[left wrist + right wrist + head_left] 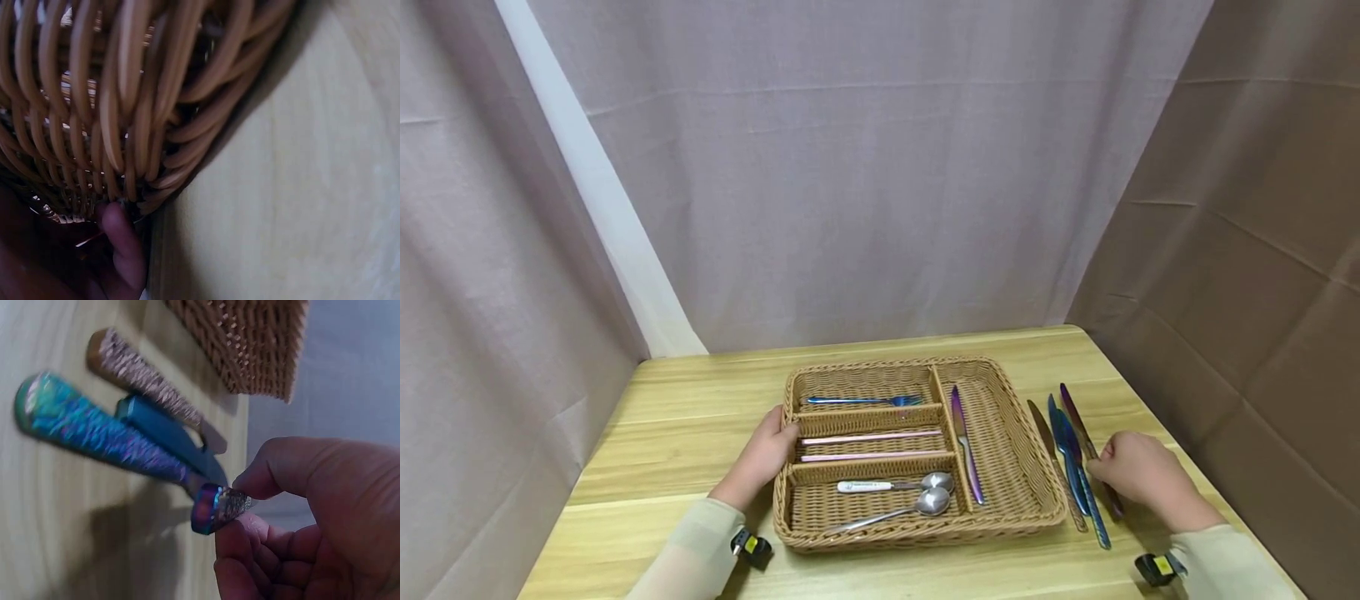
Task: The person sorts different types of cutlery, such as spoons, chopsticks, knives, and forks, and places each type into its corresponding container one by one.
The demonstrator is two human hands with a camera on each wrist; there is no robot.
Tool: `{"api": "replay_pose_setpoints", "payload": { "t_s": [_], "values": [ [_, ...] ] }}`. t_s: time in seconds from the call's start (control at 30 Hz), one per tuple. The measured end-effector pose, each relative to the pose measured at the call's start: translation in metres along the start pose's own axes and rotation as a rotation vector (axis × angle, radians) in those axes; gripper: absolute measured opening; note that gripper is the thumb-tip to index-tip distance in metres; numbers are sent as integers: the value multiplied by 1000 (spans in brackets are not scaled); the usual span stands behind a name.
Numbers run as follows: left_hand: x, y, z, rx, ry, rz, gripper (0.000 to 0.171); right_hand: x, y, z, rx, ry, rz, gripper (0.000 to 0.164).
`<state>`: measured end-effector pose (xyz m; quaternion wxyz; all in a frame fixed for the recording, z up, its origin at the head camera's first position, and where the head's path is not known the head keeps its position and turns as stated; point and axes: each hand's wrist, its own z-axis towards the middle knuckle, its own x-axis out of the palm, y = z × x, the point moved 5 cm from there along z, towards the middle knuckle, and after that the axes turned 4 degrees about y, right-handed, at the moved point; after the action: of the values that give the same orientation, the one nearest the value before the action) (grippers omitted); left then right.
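Observation:
My left hand [766, 452] grips the left rim of a woven cutlery basket [917, 537]; in the left wrist view one fingertip shows against the weave. My right hand [1142, 471] pinches the handle of a purplish table knife [215, 509] between thumb and fingers, right of the basket. Beside it lie a copper-coloured knife [1075, 508], a plain blue knife [1067, 467] and a knife with a textured blue-green handle [1099, 521]. Inside the basket's right compartment rests a purple knife [966, 450], leaning along the divider.
A blue fork [902, 401] lies in the basket's back left compartment. Pink chopsticks [872, 457] occupy the middle one, and two spoons [934, 501] the front one. Beneath everything is a wooden table [700, 417], with grey curtains [880, 208] around it.

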<state>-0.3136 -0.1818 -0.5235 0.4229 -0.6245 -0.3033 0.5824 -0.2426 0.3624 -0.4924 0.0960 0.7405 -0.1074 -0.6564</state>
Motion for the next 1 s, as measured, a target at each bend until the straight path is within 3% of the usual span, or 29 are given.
{"api": "replay_pose_setpoints", "payload": {
  "t_s": [0.43,0.73,1.0],
  "values": [
    [-1,-2,-1,9,2,9,41,-27,38,-4,-71,-107,-6,37],
    [-1,-2,-1,3,12,32,42,-35,59,-4,-99,-118,-6,27],
    [-1,-5,-2,-11,15,44,42,-36,94,0,-137,-108,10,20]
  ]
}}
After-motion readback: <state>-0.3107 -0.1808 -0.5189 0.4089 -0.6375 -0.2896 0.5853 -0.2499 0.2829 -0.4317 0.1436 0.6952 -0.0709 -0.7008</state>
